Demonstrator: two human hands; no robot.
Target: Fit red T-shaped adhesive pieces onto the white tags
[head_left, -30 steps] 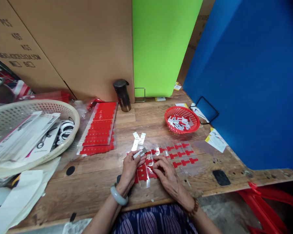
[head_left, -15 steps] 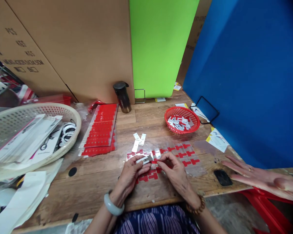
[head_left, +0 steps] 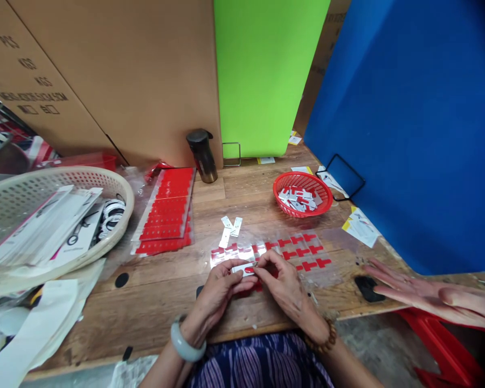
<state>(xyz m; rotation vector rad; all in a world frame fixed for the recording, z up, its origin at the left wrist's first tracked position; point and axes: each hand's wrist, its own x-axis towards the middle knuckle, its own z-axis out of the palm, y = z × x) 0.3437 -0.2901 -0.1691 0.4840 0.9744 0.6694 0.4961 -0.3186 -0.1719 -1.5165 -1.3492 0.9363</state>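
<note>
My left hand [head_left: 222, 284] is closed on a small white card [head_left: 238, 268], held just above the table near its front edge. A red sticker [head_left: 249, 270] lies at the card's right end. Thumb and forefinger of my right hand [head_left: 281, 280] pinch at that end, on the sticker; their tips partly hide it. Beneath and behind both hands lies a clear sheet with rows of red T-shaped stickers [head_left: 303, 251]. Several loose white cards [head_left: 225, 237] overlap on the table just beyond the sheet.
A red basket [head_left: 281, 207] holds white cards with red stickers. Red sheets [head_left: 167, 202] are stacked left of centre, beside a cream basket [head_left: 125, 199] of packets. A dark tumbler [head_left: 202, 156] stands behind. At right, another person's hand [head_left: 428, 291] reaches over the table edge.
The red sticker, previously between my right fingertips beside the card, is now against the card's right end. The card's grey face has turned from view. The other person's hand stays nearly still.
</note>
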